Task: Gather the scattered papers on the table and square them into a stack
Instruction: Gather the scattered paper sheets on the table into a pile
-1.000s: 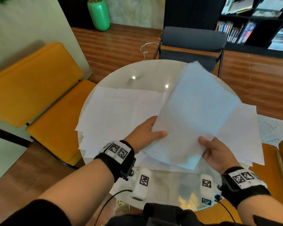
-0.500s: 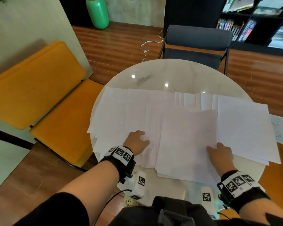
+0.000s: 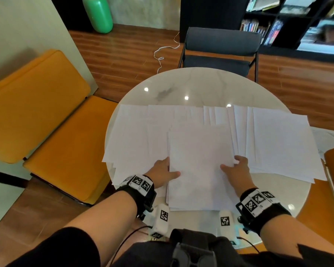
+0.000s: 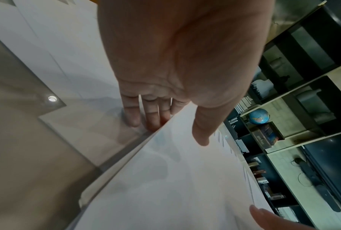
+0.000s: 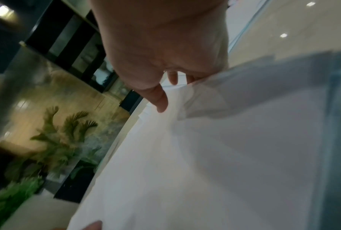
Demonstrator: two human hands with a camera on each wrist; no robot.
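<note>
Where papers (image 3: 278,143) spread, perhaps marble table (image 3: 197,83), wood floor (image 3: 123,53)

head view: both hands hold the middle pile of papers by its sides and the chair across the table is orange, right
Not quite. The head view shows the chair across the table is dark grey, not orange. Both the left hand and right hand do hold the middle pile by its sides.

Fingers (image 3: 239,160) under stack (image 3: 199,166) (hidden)
</note>
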